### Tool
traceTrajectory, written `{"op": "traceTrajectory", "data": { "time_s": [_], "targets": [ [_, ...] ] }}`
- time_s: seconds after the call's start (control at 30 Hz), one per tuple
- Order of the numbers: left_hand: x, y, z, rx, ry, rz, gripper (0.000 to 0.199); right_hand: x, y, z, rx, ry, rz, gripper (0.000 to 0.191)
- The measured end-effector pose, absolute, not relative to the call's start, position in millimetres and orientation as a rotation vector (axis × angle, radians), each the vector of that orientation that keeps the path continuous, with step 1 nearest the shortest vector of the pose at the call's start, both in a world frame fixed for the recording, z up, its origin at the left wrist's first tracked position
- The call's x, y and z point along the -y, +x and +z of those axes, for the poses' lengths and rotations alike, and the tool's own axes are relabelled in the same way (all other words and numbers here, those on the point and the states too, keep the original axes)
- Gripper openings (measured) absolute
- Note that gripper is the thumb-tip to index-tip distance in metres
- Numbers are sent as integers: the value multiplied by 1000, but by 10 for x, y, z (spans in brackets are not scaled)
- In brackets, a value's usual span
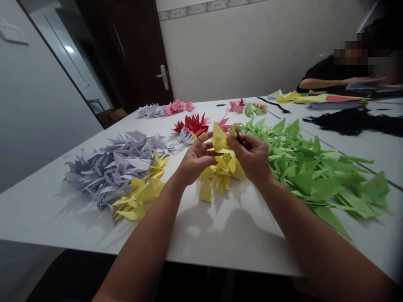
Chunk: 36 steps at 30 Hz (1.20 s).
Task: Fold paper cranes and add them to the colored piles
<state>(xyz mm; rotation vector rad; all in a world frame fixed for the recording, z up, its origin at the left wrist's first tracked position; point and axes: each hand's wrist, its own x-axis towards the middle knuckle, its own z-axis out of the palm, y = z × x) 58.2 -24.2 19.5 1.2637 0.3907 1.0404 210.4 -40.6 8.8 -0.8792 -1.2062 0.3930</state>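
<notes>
White counter [201, 253] in the head view, near edge running under both forearms. Between that edge and the hands there's a decent stretch to move in, just shadows on it. Out to the right of the right hand it's tight, since a green paper pile [315, 172] crowds up beside it.

Left hand [200, 158] is cupped roughly half open, fingertips up against a yellow folded piece [219, 140]; can't tell how firmly it grips, if at all. Right hand [253, 155] is closed in a pinch on the piece's other side, with a slim dark tool [238, 135] poking up by the thumb. So the yellow piece sits between the two hands.

Right below it there's a yellow cluster [223, 174], pretty much in the way of lowering anything. Left of the left hand: a big pale lilac pile [116, 163], with more yellow pieces [143, 197] along its near side. Beyond the hands, a red bunch [195, 124]. Way off past the right hand, coloured sheets [310, 98], a black clump [349, 121] and another person's arm [330, 83].
</notes>
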Motion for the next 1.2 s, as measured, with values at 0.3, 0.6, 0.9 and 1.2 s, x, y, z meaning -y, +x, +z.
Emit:
{"op": "traceTrajectory", "data": {
  "time_s": [0.3,0.6,0.9,1.2],
  "targets": [
    [159,627,188,-583,956,1326,24,483,2033,103,1387,-907,313,26],
    [158,589,238,-478,774,1257,8,519,1961,35,1627,-997,319,23],
    [190,621,231,-435,749,1221,7,505,1975,6,1617,-1026,315,25],
    [187,617,224,-449,828,1204,6,507,1989,11,1607,-1054,304,26]
  ]
}}
